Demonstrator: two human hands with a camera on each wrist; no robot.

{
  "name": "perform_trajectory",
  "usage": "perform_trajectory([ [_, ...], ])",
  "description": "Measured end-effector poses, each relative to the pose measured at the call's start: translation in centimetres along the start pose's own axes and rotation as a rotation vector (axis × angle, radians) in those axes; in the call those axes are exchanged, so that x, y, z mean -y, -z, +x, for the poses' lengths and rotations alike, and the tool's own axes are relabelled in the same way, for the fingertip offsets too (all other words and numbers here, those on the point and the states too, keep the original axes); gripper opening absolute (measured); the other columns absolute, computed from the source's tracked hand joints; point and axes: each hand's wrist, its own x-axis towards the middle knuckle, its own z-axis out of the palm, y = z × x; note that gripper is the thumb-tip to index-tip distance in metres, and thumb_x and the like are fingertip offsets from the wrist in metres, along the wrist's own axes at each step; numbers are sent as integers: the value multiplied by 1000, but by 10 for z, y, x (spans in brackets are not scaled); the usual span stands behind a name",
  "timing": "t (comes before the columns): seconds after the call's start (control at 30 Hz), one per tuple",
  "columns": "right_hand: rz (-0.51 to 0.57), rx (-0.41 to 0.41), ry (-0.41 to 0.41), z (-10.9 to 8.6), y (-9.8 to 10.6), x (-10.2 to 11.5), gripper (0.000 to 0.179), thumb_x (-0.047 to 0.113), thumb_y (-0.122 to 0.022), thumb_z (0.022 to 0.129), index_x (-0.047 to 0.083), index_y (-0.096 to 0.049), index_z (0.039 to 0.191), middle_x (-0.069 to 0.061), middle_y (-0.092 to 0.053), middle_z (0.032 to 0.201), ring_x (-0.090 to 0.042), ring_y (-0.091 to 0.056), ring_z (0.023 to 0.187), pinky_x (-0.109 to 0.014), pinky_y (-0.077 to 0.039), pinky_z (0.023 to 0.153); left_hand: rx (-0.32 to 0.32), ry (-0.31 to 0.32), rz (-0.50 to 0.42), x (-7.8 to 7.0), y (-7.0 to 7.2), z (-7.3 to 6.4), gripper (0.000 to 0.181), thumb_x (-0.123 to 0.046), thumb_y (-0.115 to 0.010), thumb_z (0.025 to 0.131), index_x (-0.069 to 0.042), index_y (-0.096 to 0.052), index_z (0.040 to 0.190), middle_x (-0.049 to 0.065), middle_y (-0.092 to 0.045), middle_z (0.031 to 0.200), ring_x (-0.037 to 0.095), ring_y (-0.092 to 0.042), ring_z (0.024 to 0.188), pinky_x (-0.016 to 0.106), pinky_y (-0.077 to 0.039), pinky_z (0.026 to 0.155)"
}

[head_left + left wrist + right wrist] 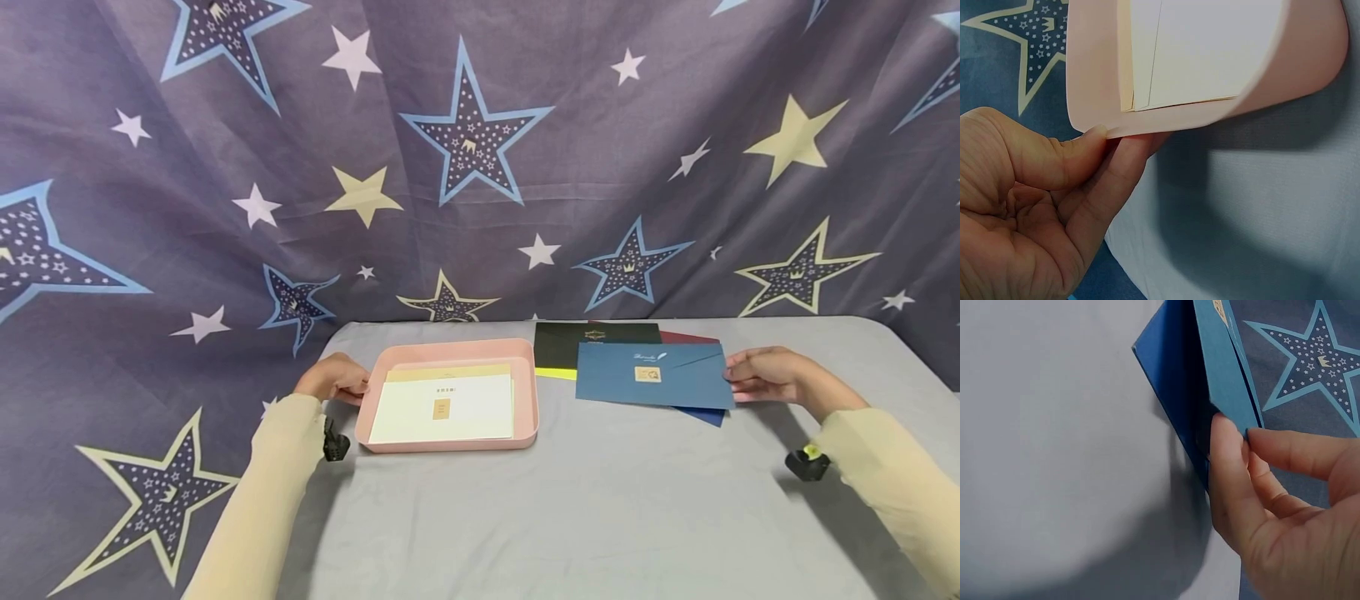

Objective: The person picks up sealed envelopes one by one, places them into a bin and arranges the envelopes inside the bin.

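Note:
At the left of the table, my left hand (335, 379) pinches the left rim of a pink tray (531, 392); in the left wrist view, the thumb is at the rim and the fingers are under it. A white envelope (472, 408) with a small tan label lies in the tray, over a tan envelope (491, 369). My right hand (768, 375) pinches the right edge of a teal-blue envelope (607, 379), thumb on one side and fingers on the other. In the right wrist view, that envelope is tilted above a darker blue envelope (1169, 362).
Behind the teal-blue envelope, a black envelope (555, 342), a dark red one (678, 337) and a yellow one (553, 373) lie overlapping on the grey-covered table (600, 517). A star-patterned curtain (525, 242) hangs along the back edge.

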Motion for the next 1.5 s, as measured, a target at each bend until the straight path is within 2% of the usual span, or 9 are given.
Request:
perform_trajectory([
  [0.2, 35, 29, 18, 0, -2, -1, 15, 6, -53, 103, 4, -51, 117, 3, -65, 87, -8, -67, 80, -26, -63, 81, 1, -16, -5, 0, -1, -4, 31, 13, -54, 90, -8, -47, 67, 5, -52, 76, 12, -62, 65, 22, -62, 64],
  [0.43, 56, 53, 30, 0, -4, -1, 11, 6, -53, 103, 9, -53, 114, 3, -64, 88, -9, -68, 80, -26, -63, 83, -6, -16, -26, 1, -1, -4, 15, 12, -55, 91, 1, -58, 82, 6, -53, 79, 12, -62, 65, 22, -62, 63],
  [0.67, 66, 74, 42, 0, -6, 0, 10, 4, -53, 103, 12, -55, 109, 3, -65, 88, -9, -69, 81, -27, -63, 83, -8, -24, -17, 2, 0, -1, 16, 12, -54, 91, 0, -57, 80, 5, -53, 77, 12, -62, 64, 22, -62, 63],
  [0.9, 91, 79, 33, -2, -10, 2, 12, 3, -54, 102, 13, -55, 109, 3, -65, 88, -9, -68, 80, -26, -63, 83, -1, -21, 10, 2, -1, -4, 13, 11, -55, 91, 1, -60, 85, 7, -57, 81, 12, -63, 65, 23, -62, 63],
  [1.13, 109, 100, 44, -4, -13, 3, 14, 1, -51, 103, 14, -56, 106, 3, -67, 87, -9, -68, 78, -26, -63, 81, -8, -32, 34, 0, 0, -5, 29, 11, -54, 89, -9, -49, 69, 6, -55, 78, 11, -62, 63, 21, -60, 62],
  [1.5, 112, 112, 45, -3, -16, 3, 15, 0, -51, 102, 13, -55, 108, 4, -67, 89, -9, -68, 79, -26, -63, 81, 1, -29, 40, -1, 1, -8, 30, 11, -53, 89, -9, -47, 67, 7, -54, 78, 12, -62, 63, 22, -61, 62],
])
